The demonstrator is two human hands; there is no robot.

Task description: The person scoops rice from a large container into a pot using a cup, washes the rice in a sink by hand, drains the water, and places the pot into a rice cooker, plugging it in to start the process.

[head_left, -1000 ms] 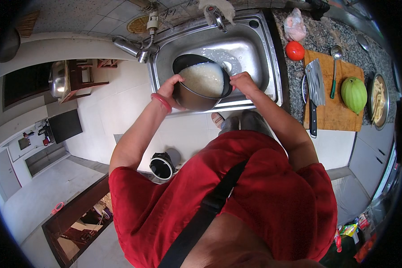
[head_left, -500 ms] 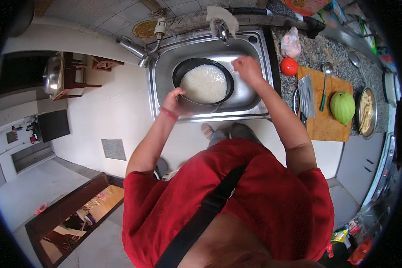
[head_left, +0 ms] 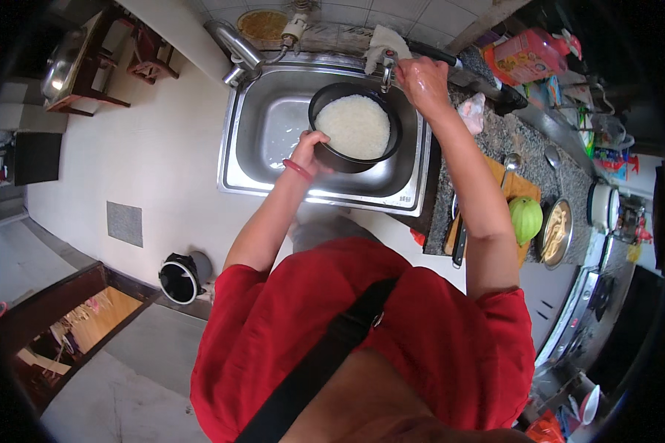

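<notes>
A dark round pot [head_left: 396, 139] holds white rice [head_left: 353, 125] inside the steel sink [head_left: 273, 122]. My left hand [head_left: 313, 153] grips the pot's near left rim, thumb over the edge and fingers beneath. The pot tilts slightly. At the back of the sink, my right hand [head_left: 425, 85] is curled right beside the faucet [head_left: 388, 70], its fingertips partly hidden. Whether it grips the faucet's handle cannot be seen. A pale cloth [head_left: 383, 44] drapes over the faucet.
On the right counter lie a cutting board [head_left: 523, 190], a green round squash [head_left: 526, 220], a knife [head_left: 459, 240], a ladle [head_left: 510, 164], a bowl of pale strips [head_left: 556, 230] and a plastic-wrapped item [head_left: 473, 114]. A bin [head_left: 179, 280] stands on the floor.
My right hand has gone from over the sink's right side up to the faucet. The pot, with my left hand on it, now sits nearer the sink's right side. The view has shifted.
</notes>
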